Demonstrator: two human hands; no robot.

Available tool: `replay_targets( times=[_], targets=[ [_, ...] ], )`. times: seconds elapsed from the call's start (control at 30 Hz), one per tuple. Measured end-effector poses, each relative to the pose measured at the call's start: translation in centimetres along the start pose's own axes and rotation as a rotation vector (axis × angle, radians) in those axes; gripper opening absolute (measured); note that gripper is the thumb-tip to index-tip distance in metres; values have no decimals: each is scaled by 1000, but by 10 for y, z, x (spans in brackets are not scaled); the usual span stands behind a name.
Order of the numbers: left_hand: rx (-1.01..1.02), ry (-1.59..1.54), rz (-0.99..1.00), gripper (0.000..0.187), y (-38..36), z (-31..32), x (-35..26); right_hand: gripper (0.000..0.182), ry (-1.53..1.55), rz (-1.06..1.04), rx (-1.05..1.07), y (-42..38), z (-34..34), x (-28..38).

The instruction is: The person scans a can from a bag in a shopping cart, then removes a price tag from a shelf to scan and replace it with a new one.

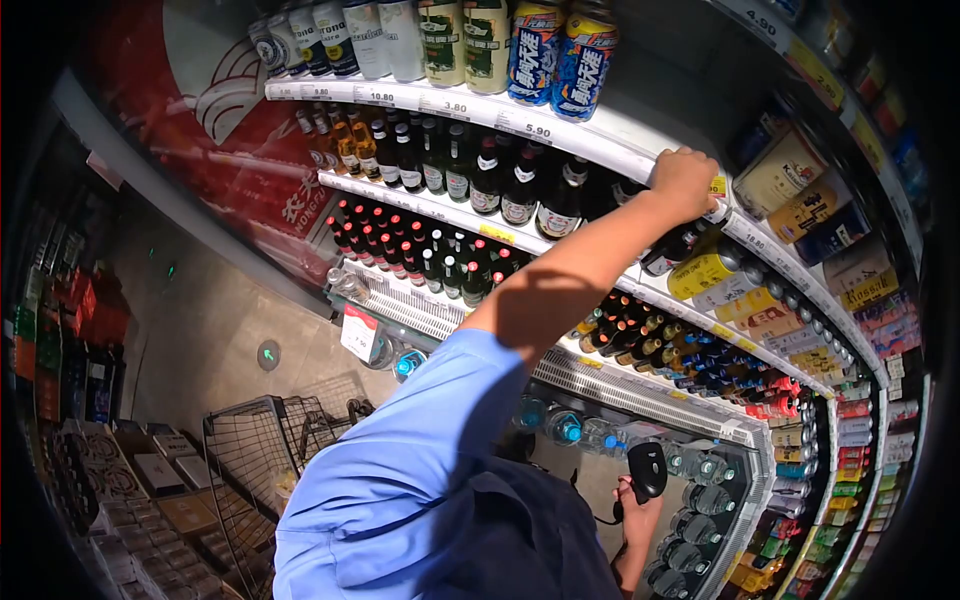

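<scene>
My left arm, in a blue sleeve, stretches across to the upper shelf. There my left hand (684, 184) is closed with its fingers curled over the shelf edge (600, 147), right beside a yellow price tag (719, 187). Whether it pinches a tag as well is hidden. Low on the right, my right hand (637, 508) grips a black barcode scanner (648, 470) by its handle, its head pointing up. Beer cans (535, 55) stand on the shelf to the left of my left hand, and dark beer bottles (520, 190) fill the shelf below.
Yellow cans (704, 272) and small bottles (640, 335) line the curved shelves. Large water bottles (700, 525) stand along the base near my right hand. A wire shopping cart (245, 450) is at the lower left, near stacked cartons (180, 500) on the floor.
</scene>
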State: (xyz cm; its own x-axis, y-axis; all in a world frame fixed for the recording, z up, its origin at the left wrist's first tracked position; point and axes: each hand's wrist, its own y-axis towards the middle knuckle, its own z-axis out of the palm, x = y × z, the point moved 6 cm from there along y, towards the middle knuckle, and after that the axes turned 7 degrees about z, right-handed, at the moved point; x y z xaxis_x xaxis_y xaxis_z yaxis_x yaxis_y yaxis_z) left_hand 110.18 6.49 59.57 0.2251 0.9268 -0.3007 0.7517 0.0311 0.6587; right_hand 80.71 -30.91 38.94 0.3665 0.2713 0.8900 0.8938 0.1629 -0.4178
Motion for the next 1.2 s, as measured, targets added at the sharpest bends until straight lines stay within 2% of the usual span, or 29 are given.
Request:
replay_targets(
  times=[0.1,0.17,0.33,0.63,0.73,0.83,0.93,1.0,1.03,1.07,1.1,1.13,1.2],
  targets=[
    [-67,33,-39,38,2,8,-3,14,-33,3,13,0,4,3],
    [-116,1,-52,28,5,16,0,14,14,-2,-1,-1,7,4],
    [-134,-69,-60,17,5,18,3,15,40,5,2,-3,10,4],
    [-147,-234,-94,21,5,16,10,13,19,15,2,-6,13,2],
    [-138,-327,-168,21,2,8,16,13,4,22,8,-7,15,3],
    [-224,-425,-193,20,0,-2,17,15,-9,21,16,-7,14,2],
    [-194,-599,-345,18,0,-12,22,16,4,10,38,-5,14,-2],
    [-363,-579,-169,19,3,1,30,18,18,12,25,-4,13,-6],
    [-407,-705,-186,20,6,9,36,17,3,10,37,-8,14,-6],
    [-446,-719,-122,18,10,2,36,16,-7,6,37,-9,14,-2],
    [-373,-751,-211,15,17,7,44,16,-18,5,36,-9,13,1],
    [-463,-892,-249,16,14,-6,46,16,-17,12,13,-11,11,2],
    [-468,-971,-342,19,13,-14,58,15,-25,22,7,-11,12,2]
  ],
)
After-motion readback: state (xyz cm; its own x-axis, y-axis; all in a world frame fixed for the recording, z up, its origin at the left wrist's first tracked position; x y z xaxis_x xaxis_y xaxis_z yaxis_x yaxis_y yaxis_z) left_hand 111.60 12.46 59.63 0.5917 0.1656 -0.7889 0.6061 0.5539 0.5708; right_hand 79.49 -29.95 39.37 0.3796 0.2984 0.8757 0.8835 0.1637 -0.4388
